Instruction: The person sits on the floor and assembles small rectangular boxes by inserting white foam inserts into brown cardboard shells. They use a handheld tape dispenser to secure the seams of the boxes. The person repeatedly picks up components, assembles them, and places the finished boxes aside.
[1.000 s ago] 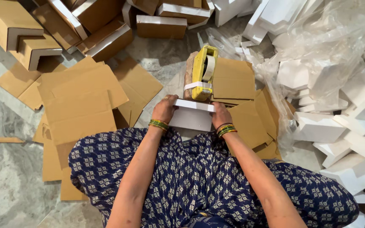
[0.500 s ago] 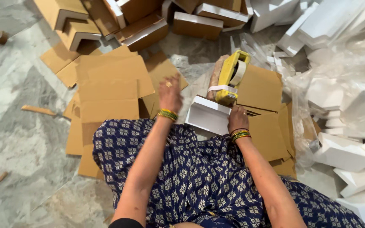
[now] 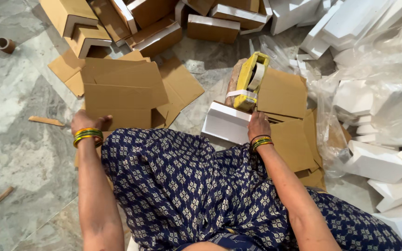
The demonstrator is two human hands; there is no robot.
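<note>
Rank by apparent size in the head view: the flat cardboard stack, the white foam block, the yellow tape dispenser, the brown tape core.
1. Cardboard stack, under the left hand
2. Foam block, by the right hand
3. Tape dispenser
4. Tape core, smallest, though farther from the camera

1. Flat brown cardboard sheets, stacked (image 3: 119,88): floor, approx. 10 o'clock from the lap; unfolded, plain. Left hand (image 3: 87,122) rests on the near edge, fingers spread.
2. White foam block partly wrapped in brown cardboard (image 3: 226,123): 12 o'clock, just beyond the knees; rectangular. Right hand (image 3: 258,124) touches its right end.
3. Finished brown cardboard-wrapped packs w/ white foam edges (image 3: 210,25): row along the top, 11–1 o'clock; boxy, some angled.
4. More flat brown cardboard pieces (image 3: 287,116): 1–2 o'clock, overlapping.
5. Clear plastic bag holding white foam pieces (image 3: 378,88): 2–3 o'clock, crumpled.

No labels, signs or screens seen.
</note>
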